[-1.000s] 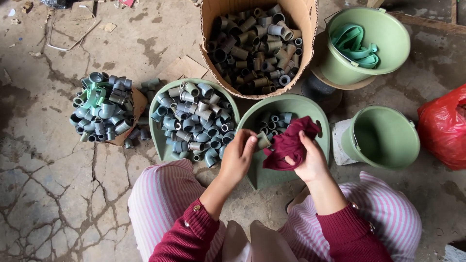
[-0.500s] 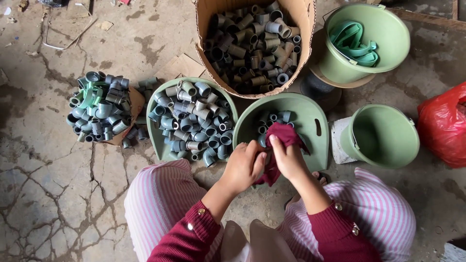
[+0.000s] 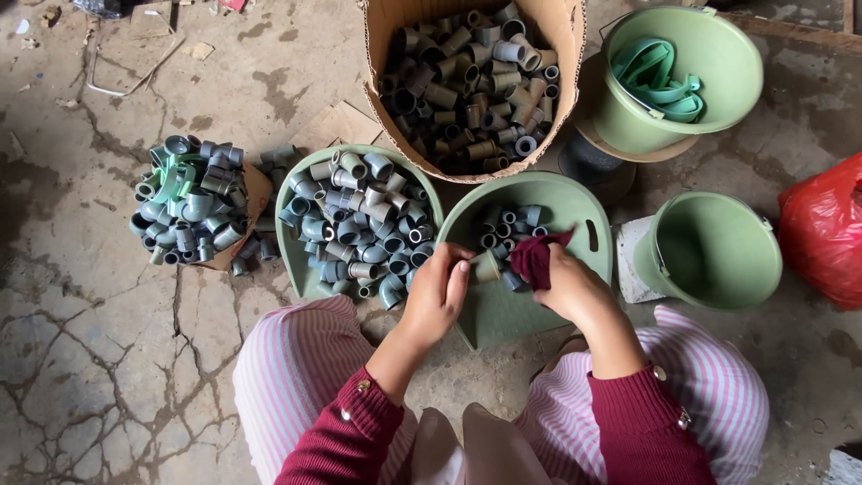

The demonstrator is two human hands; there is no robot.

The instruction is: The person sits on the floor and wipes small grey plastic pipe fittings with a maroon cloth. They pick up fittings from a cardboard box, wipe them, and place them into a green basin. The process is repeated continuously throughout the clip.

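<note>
cracked, stained concrete floor (image 3: 108, 359) in daylight

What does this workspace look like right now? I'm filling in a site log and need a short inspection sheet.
Surface: cracked concrete floor, stained.
Job's things: left hand holds a small pipe fitting; right hand grips a dark red cloth over a green tray.
Clutter: cardboard box of fittings, second tray, loose pile, two green buckets, red bag.
Grippers: both hands closed on items.
Cables: nothing seen.
Surroundings: cardboard scraps.

Left hand (image 3: 437, 298) holds fitting (image 3: 486, 267); right hand (image 3: 575, 289) grips rag (image 3: 533, 258)
</note>
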